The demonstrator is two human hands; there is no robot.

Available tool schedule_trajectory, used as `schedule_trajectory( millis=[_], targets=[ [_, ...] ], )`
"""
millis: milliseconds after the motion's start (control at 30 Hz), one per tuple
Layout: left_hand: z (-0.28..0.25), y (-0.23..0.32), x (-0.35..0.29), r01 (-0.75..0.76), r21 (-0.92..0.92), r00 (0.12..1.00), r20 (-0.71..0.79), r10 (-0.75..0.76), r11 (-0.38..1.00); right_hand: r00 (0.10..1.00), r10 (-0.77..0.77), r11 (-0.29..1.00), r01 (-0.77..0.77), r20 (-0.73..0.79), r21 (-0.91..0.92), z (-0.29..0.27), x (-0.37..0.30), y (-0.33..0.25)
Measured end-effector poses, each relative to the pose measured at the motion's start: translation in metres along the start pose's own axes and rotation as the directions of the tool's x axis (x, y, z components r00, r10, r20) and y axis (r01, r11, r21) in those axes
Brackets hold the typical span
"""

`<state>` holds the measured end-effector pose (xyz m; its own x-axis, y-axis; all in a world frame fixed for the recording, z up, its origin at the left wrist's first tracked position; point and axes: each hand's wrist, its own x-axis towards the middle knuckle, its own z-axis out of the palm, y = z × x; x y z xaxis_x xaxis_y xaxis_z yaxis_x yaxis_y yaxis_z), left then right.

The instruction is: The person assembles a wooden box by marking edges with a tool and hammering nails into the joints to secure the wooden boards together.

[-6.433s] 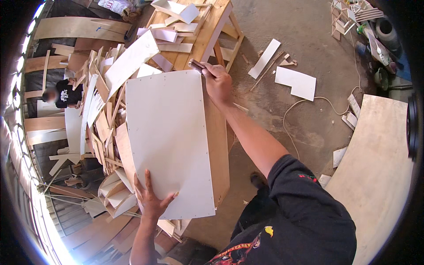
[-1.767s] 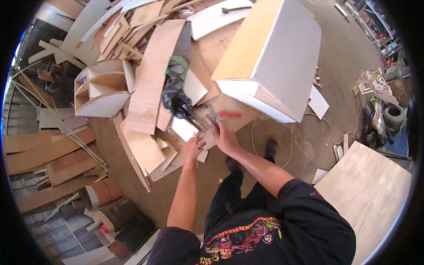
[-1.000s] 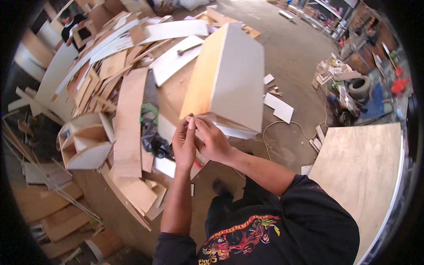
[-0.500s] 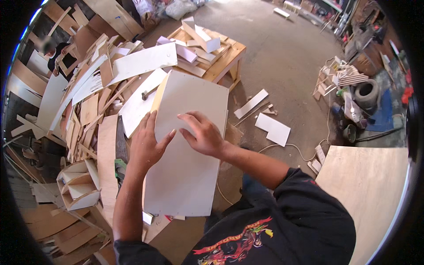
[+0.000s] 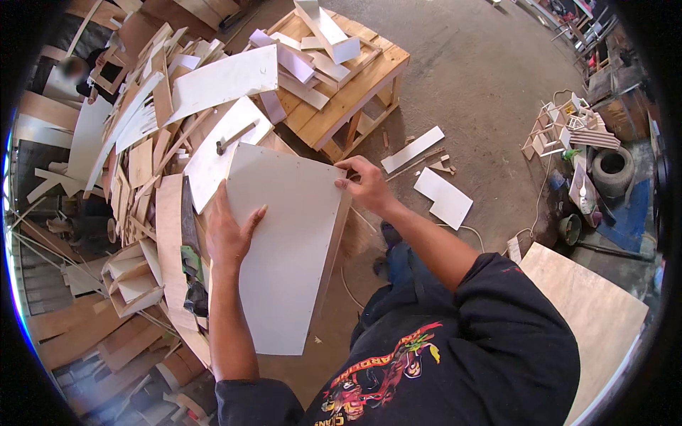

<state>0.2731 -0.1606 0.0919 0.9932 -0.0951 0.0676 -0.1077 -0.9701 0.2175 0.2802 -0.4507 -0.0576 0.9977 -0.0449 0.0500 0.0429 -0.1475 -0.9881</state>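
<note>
In front of me lies a white wooden panel (image 5: 284, 241) with small dots along its edges, on top of a shallow box-like wooden piece. My left hand (image 5: 231, 231) rests at the panel's left edge, fingers stretched forward and thumb spread over the white face. At the far right corner, my right hand (image 5: 366, 183) has its thumb and forefinger bent in close to each other. Whether something small sits between those fingertips cannot be made out. Just beyond the panel's far left corner, a hammer (image 5: 234, 138) lies on a white board (image 5: 201, 170).
A heap of wood offcuts (image 5: 145, 160) fills the left side. At the back stands a wooden table (image 5: 373, 64) with stacked pieces. A green-handled saw (image 5: 190, 266) lies left of my forearm. White offcuts (image 5: 444, 195), a cable and a plywood sheet (image 5: 582, 305) are at the right.
My right hand has moved from above the panel's middle to its far right corner. The left hand stays at the left edge. The panel appears turned, showing its right side.
</note>
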Motion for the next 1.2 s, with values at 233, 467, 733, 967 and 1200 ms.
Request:
schedule_trajectory(
  millis=[233,467,733,967,1200],
  targets=[
    [-0.007,0.009,0.01,0.059,-0.004,0.998,0.022,-0.059,0.998,0.956,0.075,0.947,-0.157,0.285,0.28,-0.019,0.045,0.033],
    [-0.008,0.037,0.071,0.384,-0.077,0.918,0.136,-0.372,0.92,0.857,-0.046,0.985,-0.046,0.513,0.164,0.036,0.177,0.048],
    [0.006,0.032,0.087,0.368,-0.037,0.926,0.108,-0.363,0.929,0.634,-0.197,0.818,0.527,0.748,-0.231,0.22,0.292,0.053],
    [0.006,0.035,0.098,0.396,-0.075,0.914,0.124,-0.386,0.915,0.628,-0.287,0.5,0.742,0.723,-0.446,0.295,0.318,0.104],
    [0.011,0.033,0.085,0.358,0.013,0.931,0.069,-0.358,0.934,0.778,0.165,0.863,0.184,0.606,-0.47,0.233,0.298,0.069]
  ],
)
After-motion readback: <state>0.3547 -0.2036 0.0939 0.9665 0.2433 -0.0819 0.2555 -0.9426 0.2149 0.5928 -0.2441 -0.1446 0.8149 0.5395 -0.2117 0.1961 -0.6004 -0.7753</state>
